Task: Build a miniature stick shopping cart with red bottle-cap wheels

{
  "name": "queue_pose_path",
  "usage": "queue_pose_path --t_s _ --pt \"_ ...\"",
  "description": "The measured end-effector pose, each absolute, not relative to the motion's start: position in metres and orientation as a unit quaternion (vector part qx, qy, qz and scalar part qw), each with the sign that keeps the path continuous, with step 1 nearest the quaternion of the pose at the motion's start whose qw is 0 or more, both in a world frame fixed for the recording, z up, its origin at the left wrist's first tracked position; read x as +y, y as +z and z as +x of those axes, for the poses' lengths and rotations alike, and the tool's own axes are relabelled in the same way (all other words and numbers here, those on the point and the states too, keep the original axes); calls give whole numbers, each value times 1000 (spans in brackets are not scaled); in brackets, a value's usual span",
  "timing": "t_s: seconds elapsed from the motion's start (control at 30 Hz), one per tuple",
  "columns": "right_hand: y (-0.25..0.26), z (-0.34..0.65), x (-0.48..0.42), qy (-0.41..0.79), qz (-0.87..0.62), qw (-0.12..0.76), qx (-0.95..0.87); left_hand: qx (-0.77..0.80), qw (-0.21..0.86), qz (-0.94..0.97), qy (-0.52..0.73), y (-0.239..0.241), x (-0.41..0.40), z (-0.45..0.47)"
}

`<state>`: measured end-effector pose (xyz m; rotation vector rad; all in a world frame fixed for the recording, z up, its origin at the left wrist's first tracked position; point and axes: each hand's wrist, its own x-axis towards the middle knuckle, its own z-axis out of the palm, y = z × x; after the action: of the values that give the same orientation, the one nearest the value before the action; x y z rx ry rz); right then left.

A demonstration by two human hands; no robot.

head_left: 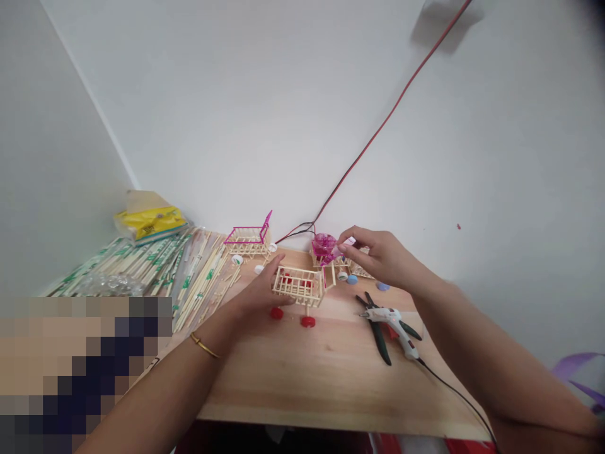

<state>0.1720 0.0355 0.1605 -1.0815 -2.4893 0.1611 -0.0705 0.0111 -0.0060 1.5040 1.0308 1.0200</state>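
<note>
A small cart of pale wooden sticks [299, 285], with red bottle caps as wheels, stands near the middle of the table. My left hand [265, 284] holds it at its left end, thumb up and fingers around the side. A bit of pink shows along the cart's right upright. To the right and higher, the fingers of my right hand [366, 249] are pinched on a small pinkish-white item, its kind unclear. Just left of those fingertips sits a clear pink bowl-like thing [324, 244], partly over another stick frame.
Another stick cart with pink edging [248, 241] stands at the back left. Wrapped chopsticks [142, 261] and a yellow packet [151, 221] lie left. A white glue gun [392, 321] rests across green-handled pliers [378, 337] at right; its cord crosses the table edge. Loose caps [352, 279] lie behind.
</note>
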Motion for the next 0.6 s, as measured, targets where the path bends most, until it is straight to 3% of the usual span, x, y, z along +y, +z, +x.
queue_pose_path --t_s 0.6 --pt "166 171 36 94 -380 169 -905 419 516 619 419 -11 13 -72"
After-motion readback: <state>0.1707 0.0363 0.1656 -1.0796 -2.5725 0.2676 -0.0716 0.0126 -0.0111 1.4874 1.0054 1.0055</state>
